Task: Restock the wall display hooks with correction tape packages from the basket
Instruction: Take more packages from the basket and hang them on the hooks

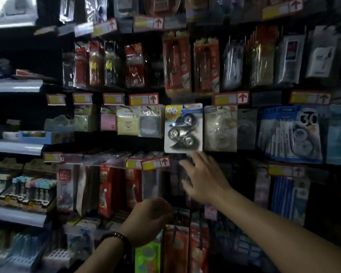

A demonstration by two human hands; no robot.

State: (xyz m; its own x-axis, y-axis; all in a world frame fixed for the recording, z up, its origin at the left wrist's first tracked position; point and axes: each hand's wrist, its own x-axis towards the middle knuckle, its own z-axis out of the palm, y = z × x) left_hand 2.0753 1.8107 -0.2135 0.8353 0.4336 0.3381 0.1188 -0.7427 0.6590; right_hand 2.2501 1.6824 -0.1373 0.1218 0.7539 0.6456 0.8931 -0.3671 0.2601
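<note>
Tape pack [183,128] hanging on hook, mid wall. Right hand [203,178] just below it, fingers spread, empty. Left hand [148,219] lower and nearer, curled; contents not discernible. Step judged: pack hung, released. Next likely: fetch another from basket, out of view.

Dark wall display [126,142] hung with rows of carded packages, white-backed blister card of three correction tapes [183,128] mid-row, red-and-yellow price tags [144,99], pale grey shelves [14,147] at left bearing a blue cardboard tray [34,137]

Red price tags [144,99], pastel sticky notes [127,123], red pen packs [176,66], grey side shelves [16,147]
</note>
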